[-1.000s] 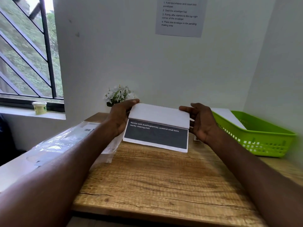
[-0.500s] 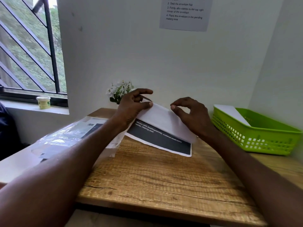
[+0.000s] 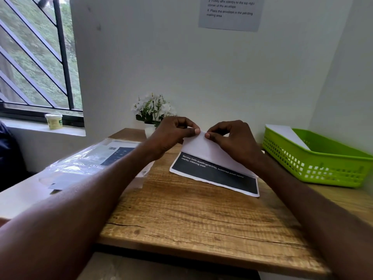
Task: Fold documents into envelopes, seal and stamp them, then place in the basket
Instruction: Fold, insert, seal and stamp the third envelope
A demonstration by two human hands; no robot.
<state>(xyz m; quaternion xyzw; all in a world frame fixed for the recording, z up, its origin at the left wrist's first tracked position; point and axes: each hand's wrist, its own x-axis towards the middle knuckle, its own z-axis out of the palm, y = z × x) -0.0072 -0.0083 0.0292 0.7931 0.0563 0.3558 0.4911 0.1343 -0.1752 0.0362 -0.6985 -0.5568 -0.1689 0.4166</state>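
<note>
A folded document [image 3: 214, 170] lies on the wooden table [image 3: 201, 219], its lower part a dark printed panel with white text, its white upper flap raised. My left hand [image 3: 171, 136] and my right hand [image 3: 234, 142] both pinch the flap's top edge, thumbs close together near its middle. A green plastic basket [image 3: 323, 168] stands at the right, with a white envelope [image 3: 286, 134] leaning inside it.
A clear plastic bag with printed sheets [image 3: 90, 160] lies to the left of the table. A small pot of white flowers [image 3: 153, 114] stands against the back wall. A small tub [image 3: 53, 121] sits on the window sill. An instruction sheet [image 3: 230, 11] hangs on the wall.
My hands have slid from the document's side edges toward the middle of the top edge. The white flap has lifted, and the sheet has turned slightly on the table.
</note>
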